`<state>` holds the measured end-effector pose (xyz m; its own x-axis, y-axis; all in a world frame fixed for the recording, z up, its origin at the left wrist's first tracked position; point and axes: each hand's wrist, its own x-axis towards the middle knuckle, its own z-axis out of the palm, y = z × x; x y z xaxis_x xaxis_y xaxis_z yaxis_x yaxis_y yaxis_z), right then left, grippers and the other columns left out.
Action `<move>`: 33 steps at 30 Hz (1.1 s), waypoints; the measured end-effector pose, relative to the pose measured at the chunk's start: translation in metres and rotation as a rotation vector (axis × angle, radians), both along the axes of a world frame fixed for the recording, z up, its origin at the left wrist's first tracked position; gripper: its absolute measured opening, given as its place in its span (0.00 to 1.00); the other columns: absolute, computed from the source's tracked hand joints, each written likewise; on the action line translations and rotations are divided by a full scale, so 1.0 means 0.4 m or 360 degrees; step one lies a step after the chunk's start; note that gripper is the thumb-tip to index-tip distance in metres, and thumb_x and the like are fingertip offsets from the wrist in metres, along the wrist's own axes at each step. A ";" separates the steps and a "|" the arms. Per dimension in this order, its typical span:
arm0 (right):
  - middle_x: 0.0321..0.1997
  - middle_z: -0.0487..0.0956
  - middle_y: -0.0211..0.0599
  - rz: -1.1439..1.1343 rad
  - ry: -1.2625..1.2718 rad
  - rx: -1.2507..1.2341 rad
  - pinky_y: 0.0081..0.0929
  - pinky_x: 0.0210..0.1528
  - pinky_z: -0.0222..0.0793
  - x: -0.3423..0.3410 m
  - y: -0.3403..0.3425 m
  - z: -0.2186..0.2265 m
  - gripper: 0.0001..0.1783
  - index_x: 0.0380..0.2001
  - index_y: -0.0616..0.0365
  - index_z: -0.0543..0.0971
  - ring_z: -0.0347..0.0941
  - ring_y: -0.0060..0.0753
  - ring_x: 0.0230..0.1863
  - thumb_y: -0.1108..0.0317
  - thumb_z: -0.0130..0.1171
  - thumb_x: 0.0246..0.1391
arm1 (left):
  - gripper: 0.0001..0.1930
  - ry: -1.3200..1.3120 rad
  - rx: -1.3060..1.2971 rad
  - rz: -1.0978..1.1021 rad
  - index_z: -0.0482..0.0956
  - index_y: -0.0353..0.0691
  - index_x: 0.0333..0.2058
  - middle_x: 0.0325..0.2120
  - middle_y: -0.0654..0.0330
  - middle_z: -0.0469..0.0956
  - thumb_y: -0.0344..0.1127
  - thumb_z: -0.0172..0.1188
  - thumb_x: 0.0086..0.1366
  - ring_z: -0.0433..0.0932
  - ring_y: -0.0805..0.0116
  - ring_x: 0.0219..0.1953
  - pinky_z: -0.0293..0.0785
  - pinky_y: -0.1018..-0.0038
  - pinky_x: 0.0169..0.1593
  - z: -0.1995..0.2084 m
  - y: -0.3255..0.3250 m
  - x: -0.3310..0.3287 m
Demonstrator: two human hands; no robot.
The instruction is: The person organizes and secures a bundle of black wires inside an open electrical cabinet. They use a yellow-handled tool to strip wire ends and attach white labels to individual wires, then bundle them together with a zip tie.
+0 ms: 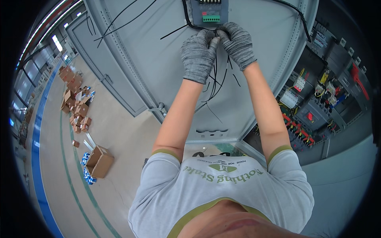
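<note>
Grey panel [154, 67]: black cable [186, 16] at 12 o'clock, likely light and springy, best taken at its lower bend, where left hand [197, 57] and right hand [238, 44] meet, fingers curled, exact grip hidden.

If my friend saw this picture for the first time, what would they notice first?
Likely the left hand and right hand in streaky grey gloves, close together at top middle, just below a grey box with a green terminal strip. Next, perhaps the long red part at far right, then the open cardboard box at lower left.
</note>
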<state>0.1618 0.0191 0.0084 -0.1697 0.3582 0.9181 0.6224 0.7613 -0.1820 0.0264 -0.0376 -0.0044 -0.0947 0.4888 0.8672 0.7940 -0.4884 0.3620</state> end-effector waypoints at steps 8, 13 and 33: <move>0.32 0.78 0.40 0.0043 0.0009 -0.0011 0.39 0.40 0.72 -0.004 -0.001 -0.001 0.08 0.31 0.55 0.78 0.75 0.47 0.36 0.63 0.56 0.51 | 0.10 0.0250 0.0125 0.0329 0.77 0.43 0.36 0.32 0.55 0.78 0.38 0.60 0.56 0.78 0.56 0.29 0.74 0.63 0.33 -0.022 0.011 0.016; 0.32 0.78 0.41 0.0018 0.0015 -0.0007 0.40 0.40 0.72 -0.008 0.007 -0.005 0.09 0.30 0.56 0.78 0.75 0.48 0.35 0.63 0.56 0.51 | 0.13 0.0502 0.0246 0.0478 0.75 0.43 0.39 0.35 0.56 0.77 0.37 0.60 0.54 0.77 0.55 0.32 0.72 0.60 0.37 -0.045 0.015 0.008; 0.30 0.79 0.42 0.0176 0.0073 -0.0084 0.36 0.38 0.72 -0.002 0.013 -0.003 0.07 0.31 0.56 0.80 0.76 0.46 0.32 0.65 0.59 0.50 | 0.14 -0.1241 -0.0785 -0.1372 0.76 0.32 0.40 0.31 0.59 0.80 0.33 0.64 0.58 0.79 0.71 0.31 0.76 0.77 0.39 -0.009 0.087 -0.046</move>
